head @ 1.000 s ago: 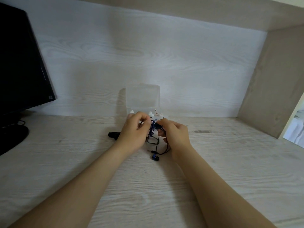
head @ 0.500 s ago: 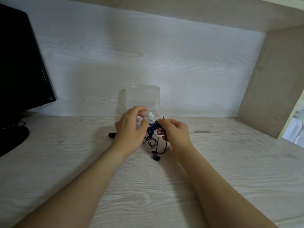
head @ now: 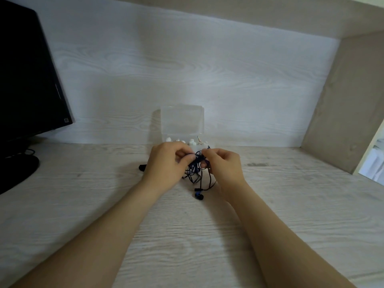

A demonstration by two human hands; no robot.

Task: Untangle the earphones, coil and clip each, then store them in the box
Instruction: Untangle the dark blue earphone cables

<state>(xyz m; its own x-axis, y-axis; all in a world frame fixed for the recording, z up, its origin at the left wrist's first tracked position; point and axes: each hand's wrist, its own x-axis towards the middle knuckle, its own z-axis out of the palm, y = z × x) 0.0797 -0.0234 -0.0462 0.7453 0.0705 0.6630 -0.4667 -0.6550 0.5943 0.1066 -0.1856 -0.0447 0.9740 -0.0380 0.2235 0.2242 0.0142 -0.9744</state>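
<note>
Both hands, left [head: 166, 161] and right [head: 223, 163], pinch the tangled earphones [head: 196, 169] just above the table [head: 291, 204], before the open box [head: 182, 123]. Best to loosen loops gently and feed the hanging earbud [head: 199, 196] through, not tug.

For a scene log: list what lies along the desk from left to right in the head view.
From the left: black monitor, small black object, left hand, tangled blue earphones, right hand, wooden side panel.
</note>
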